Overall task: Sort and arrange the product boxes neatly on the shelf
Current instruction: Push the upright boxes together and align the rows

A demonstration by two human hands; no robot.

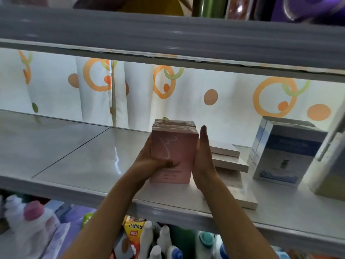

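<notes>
Several pink product boxes (174, 146) stand upright in a row, one behind the other, on the grey shelf (78, 156). My left hand (149, 161) holds the left side of the front pink box, thumb across its face. My right hand (203, 154) presses flat against the right side, fingers straight and pointing up. To the right, flat pale boxes (227, 156) lie stacked, and another flat box (240, 200) lies near the shelf's front edge. Blue-and-white boxes (285, 150) stand at the far right.
An upper shelf (168, 38) hangs low overhead. A white curtain with orange circles (211, 98) backs the shelf. Below the shelf edge are bottles (33, 217) and a yellow-red packet (133, 232). A white upright post (328, 146) frames the right side.
</notes>
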